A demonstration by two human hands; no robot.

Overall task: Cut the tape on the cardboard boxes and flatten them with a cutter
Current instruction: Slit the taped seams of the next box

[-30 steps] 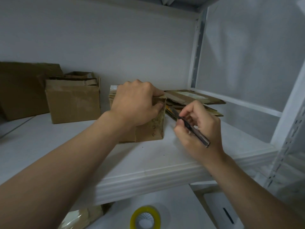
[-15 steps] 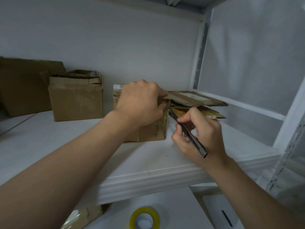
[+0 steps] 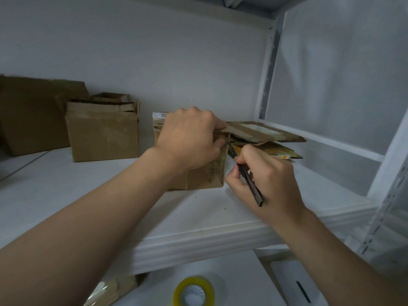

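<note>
White shelf board (image 3: 198, 213) in a white metal rack, plain wall behind, pretty dim light. Nearest the camera, on the level below, sits a yellow-rimmed roll of clear tape (image 3: 193, 291).

Up on the shelf, the right hand (image 3: 269, 180) pinches a slim black pen-style cutter (image 3: 249, 182) like a pencil, fingers curled tight round it. Its long axis runs diagonally: butt end low and toward the camera on the right, tip up, away and to the left, landing at the upper right edge of the small brown cardboard box (image 3: 209, 173).

The left hand (image 3: 187, 140) clamps that box from above, fingers hooked over the same top right edge, so the blade tip sits just beside those fingertips. I'd say the cut has to pull down and back toward the right hand, away from them.

Just behind lies a stack of flattened brown cardboard (image 3: 265, 133). Further back left stand an open-topped brown box (image 3: 103, 133) and a bigger dark brown one (image 3: 28, 115).
</note>
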